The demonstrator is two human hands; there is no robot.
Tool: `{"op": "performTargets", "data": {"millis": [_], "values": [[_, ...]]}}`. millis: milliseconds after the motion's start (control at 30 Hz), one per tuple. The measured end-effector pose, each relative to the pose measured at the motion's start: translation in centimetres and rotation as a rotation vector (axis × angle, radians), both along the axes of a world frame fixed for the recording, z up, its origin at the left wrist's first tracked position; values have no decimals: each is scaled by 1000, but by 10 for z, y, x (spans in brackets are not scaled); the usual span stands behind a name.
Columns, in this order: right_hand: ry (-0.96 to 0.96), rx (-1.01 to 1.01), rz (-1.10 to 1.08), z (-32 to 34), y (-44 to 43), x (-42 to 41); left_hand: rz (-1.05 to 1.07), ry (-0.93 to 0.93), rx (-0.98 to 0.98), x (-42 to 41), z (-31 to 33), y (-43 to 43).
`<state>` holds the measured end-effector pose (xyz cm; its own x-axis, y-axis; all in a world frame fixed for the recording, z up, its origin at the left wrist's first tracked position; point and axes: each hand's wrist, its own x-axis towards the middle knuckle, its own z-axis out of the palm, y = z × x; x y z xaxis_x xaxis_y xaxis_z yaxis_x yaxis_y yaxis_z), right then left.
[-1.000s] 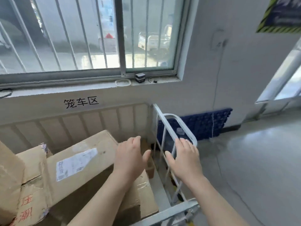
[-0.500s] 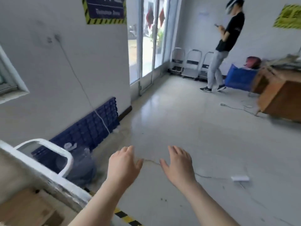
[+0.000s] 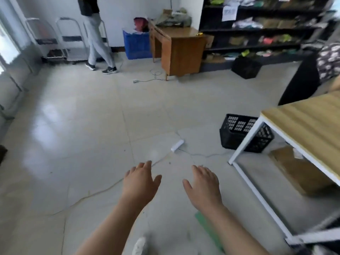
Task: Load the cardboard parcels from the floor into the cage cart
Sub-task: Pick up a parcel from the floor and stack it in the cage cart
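My left hand (image 3: 140, 183) and my right hand (image 3: 203, 184) are held out in front of me, palms down, fingers straight and spread, holding nothing. Below them is bare tiled floor. A flat brown cardboard parcel (image 3: 298, 170) lies on the floor under the white-framed table (image 3: 301, 124) at the right. The cage cart is out of view.
A black plastic crate (image 3: 239, 129) stands by the table leg. A white power strip (image 3: 177, 145) and its cable lie on the floor ahead. A person (image 3: 95, 39) stands at the back left near folded trolleys (image 3: 71, 39). A wooden desk (image 3: 176, 50), blue bin (image 3: 137, 45) and dark shelves (image 3: 257, 28) line the back.
My view has swung right, away from the cage cart and its cardboard boxes by the window, across the room to the table side. Both hands stayed open and empty.
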<state>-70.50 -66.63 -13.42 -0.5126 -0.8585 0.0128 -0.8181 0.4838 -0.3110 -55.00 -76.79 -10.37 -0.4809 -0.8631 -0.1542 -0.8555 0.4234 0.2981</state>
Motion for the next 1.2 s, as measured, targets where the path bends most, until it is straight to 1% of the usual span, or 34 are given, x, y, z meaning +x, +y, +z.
{"op": "performTargets", "data": {"millis": [167,300,433,533,700,867,967,1033,1200], "values": [[-49,80,-320,-21,29,-60,-301,-37,53,-90,-20,-18],[-97,135,-559,-37,50,-89,-496,-54,89,-153,-35,-29],[-123,124,-776,-59,72,-108,-656,-99,121,-208,-58,-31],[-158,153,-903,-75,90,-118,-727,-156,158,-240,-83,-24],[-247,197,-1016,-125,118,-145,-740,-251,263,-288,-143,-5],[-352,238,-1045,-197,140,-193,-618,-277,368,-334,-220,16],[-414,285,-1056,-257,148,-220,-561,-286,402,-360,-279,27],[-433,276,-1079,-295,153,-232,-543,-287,421,-373,-313,32],[-522,351,-1083,-419,163,-260,-539,-365,467,-405,-441,44]]}}
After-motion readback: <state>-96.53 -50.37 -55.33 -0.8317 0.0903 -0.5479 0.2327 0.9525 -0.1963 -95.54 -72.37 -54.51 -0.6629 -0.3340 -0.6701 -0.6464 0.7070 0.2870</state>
